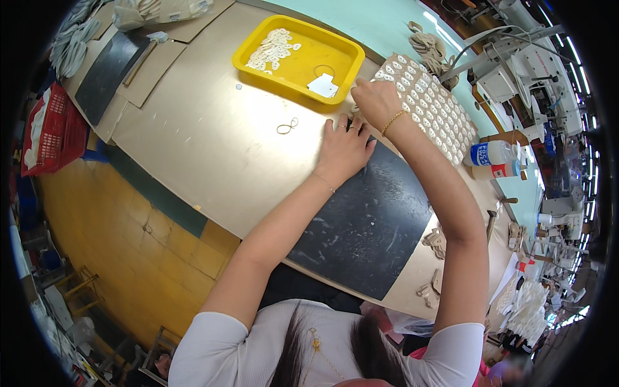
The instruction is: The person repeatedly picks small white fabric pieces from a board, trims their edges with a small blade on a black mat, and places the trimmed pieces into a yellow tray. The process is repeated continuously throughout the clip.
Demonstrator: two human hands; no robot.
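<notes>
My left hand (346,147) rests palm down with fingers spread, at the far edge of a black mat (364,226). Just beyond it to the right, my right hand (379,103) is closed, its fingertips turned down beside the near corner of a yellow tray. What those fingers hold, if anything, is hidden. Under and past the right hand lies a light sheet (429,106) covered with rows of small white oval shapes. Inside the yellow tray (293,91) are many loose white oval pieces (274,50), a white card (322,86) and a rubber band (324,68).
A looped rubber band (287,127) lies left of my left hand. Bottles (498,155) stand beyond my right forearm, with metal pieces (434,243) nearer. Farther left are another black mat (108,80), a wooden-handled tool (138,63) and a red basket (61,126).
</notes>
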